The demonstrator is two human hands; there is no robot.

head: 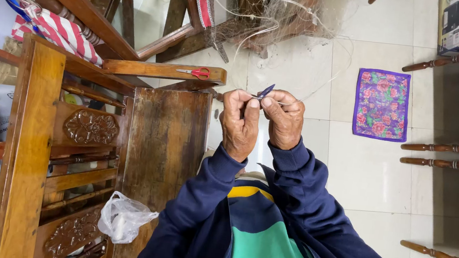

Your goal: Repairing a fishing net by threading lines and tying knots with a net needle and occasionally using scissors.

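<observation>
Below me the floor [374, 174] is pale glossy tile with a purple flowered mat [382, 104] lying on it. To my left stands a carved wooden cabinet [68, 151], red-handled scissors [195, 72] on its ledge, and turned wooden chair legs [457, 155] rise at my right.

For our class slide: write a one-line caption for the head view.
Left hand and right hand pinch a small dark netting needle on fine net.
</observation>
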